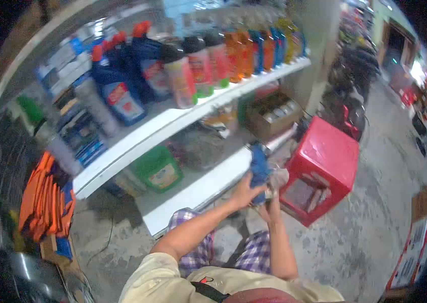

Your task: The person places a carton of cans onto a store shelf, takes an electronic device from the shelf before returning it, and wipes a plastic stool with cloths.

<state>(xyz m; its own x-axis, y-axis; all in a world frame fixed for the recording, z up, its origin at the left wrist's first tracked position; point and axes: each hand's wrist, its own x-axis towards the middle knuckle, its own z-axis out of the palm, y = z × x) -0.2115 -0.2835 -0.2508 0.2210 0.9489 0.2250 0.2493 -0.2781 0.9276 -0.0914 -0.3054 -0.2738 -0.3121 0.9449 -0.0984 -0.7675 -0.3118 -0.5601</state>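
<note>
My left hand (246,193) is closed round a dark blue bottle-shaped thing (258,165), blurred and tilted in front of the lower shelf. Close beside it is my right hand (272,208), its fingers partly hidden, at a pale, crumpled cloth-like thing (278,178) that touches the blue one. Both hands are in front of my knees, just left of a red plastic stool (332,151) that has an opening in its side.
An upper shelf (193,116) carries blue jugs (120,96), pink-and-white bottles (178,76) and orange bottles (233,55). Below stand a green container (157,169) and a cardboard box (274,117). Folded orange items (44,202) hang left; a motorcycle (345,106) is beyond the stool.
</note>
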